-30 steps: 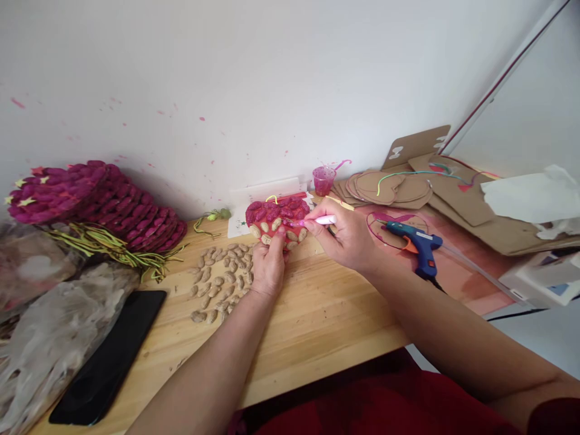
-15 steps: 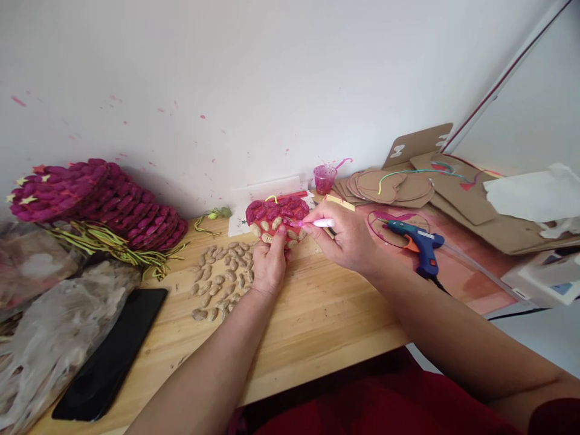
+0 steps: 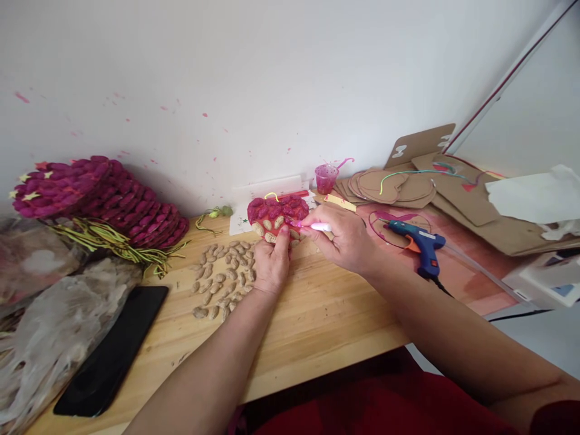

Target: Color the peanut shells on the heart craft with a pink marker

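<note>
A heart-shaped peanut craft [image 3: 276,209] is gripped at its lower edge by my left hand [image 3: 273,260], thumb on top. Its upper part carries magenta-painted peanuts; bare tan peanuts sit lower down, and a yellow loop sticks up at the top. My right hand [image 3: 342,238] is closed round a white-handled paintbrush [image 3: 321,226], whose pink tip touches the craft's right side. Loose unpainted peanuts [image 3: 224,275] lie scattered on the table left of my left hand. Behind my right hand stands a plastic cup of magenta paint [image 3: 326,179].
At left are a stack of painted peanut hearts [image 3: 136,208], plastic bags [image 3: 77,326] and a black phone [image 3: 113,350]. On the right lie a blue glue gun [image 3: 423,241], cardboard heart cutouts [image 3: 385,186] and cardboard sheets [image 3: 471,211]. A white wall [image 3: 254,78] rises behind the table.
The brush and my right hand have shifted slightly left and down over the craft. My left hand has turned a little, its thumb still on the craft. The whole view has moved slightly.
</note>
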Demonstrator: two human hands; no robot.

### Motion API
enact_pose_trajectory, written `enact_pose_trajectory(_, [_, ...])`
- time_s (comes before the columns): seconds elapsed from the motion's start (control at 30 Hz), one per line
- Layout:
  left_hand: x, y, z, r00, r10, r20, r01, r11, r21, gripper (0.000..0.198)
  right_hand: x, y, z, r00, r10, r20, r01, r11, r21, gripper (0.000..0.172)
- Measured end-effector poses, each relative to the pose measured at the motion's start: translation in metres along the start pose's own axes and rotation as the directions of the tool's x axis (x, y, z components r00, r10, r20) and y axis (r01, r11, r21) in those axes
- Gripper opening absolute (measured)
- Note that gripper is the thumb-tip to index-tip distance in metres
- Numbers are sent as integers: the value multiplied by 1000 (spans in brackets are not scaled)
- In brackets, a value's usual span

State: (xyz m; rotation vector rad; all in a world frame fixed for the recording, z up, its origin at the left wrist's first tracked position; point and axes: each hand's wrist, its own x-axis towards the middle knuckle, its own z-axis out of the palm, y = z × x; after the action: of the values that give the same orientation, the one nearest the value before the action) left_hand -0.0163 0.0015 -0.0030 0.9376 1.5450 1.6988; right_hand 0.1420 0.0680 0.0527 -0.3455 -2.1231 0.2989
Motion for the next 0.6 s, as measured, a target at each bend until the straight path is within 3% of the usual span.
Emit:
enact_pose_trajectory(0.13, [-1,4,3,996,-71,-46,68,995,-68,49,-1,0,0,1000,1,5,0,999,-33,11])
enact_pose_trajectory(0.37, [-2,14,10,988,-152,4,143,922,-361,37,2,-2,-3,992,118,-37,-115,991,69,11])
enact_pose_trajectory(0.6, [-2,21,12,976,-213,36,208,876,-435,40,3,1,-8,990,126,-66,-120,989,84,9])
